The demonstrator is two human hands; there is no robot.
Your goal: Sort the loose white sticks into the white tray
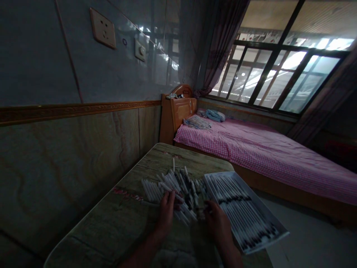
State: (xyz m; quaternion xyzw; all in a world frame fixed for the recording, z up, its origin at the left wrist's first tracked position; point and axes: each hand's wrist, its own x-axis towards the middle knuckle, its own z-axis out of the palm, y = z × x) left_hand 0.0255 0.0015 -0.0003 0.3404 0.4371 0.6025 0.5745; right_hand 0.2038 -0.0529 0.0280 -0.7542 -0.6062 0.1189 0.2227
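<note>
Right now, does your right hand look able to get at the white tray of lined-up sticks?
Probably yes: the right hand lies right beside the white tray, at its near edge, and nothing seems to stand between them. The loose sticks lie on the hand's other side.

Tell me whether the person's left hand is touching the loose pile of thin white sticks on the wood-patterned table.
Touching: the head view shows the left hand resting against the near side of the loose pile of thin white sticks.

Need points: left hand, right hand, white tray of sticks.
left hand (166, 214), head view, back of the hand
right hand (218, 223), head view, back of the hand
white tray of sticks (264, 207), head view, upper right rim of the tray
</note>
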